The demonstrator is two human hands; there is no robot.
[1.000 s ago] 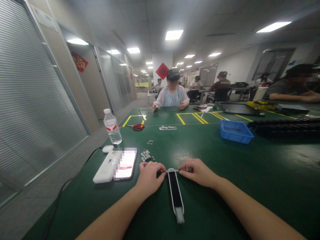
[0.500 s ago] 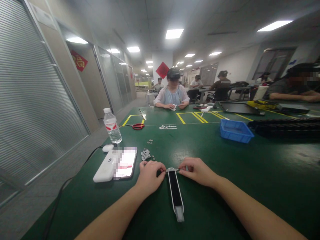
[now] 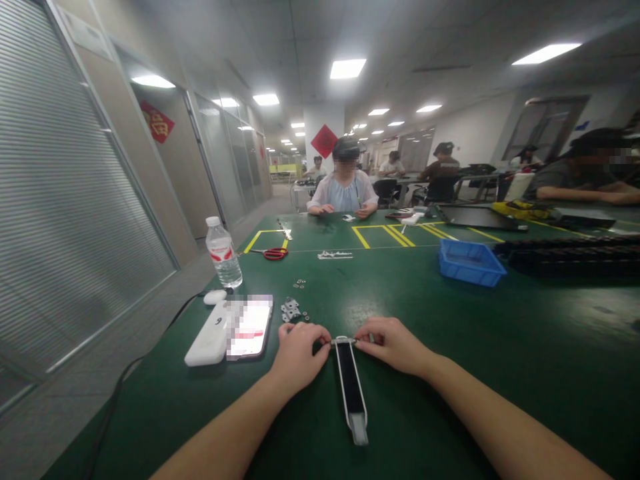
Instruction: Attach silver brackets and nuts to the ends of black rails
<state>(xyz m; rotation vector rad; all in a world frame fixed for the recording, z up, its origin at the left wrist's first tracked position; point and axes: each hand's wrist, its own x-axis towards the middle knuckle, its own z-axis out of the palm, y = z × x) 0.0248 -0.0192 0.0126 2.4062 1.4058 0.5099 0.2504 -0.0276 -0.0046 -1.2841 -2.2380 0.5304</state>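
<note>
A long narrow white frame with a black middle (image 3: 351, 379) lies on the green table (image 3: 410, 427), a pale grey tab at its near end. Across its far end runs a thin metal rod (image 3: 343, 342). My left hand (image 3: 301, 353) pinches the rod's left end between thumb and fingers. On the other side, my right hand (image 3: 393, 343) pinches the right end, its fingers closed. Small metal brackets (image 3: 291, 310) lie in a pile just beyond my left hand, with small rings (image 3: 299, 283) farther off.
Left of my left hand are a phone (image 3: 250, 327), a white power bank (image 3: 207, 333) and a water bottle (image 3: 223, 253). Red-handled scissors (image 3: 275, 253), metal strips (image 3: 335, 255) and a blue tray (image 3: 471, 262) lie farther away. A person (image 3: 344, 187) sits opposite.
Both my hands keep their pinch at the frame's far end, almost unmoved. The person opposite has let go of a small white piece, and one of that person's hands has moved left.
</note>
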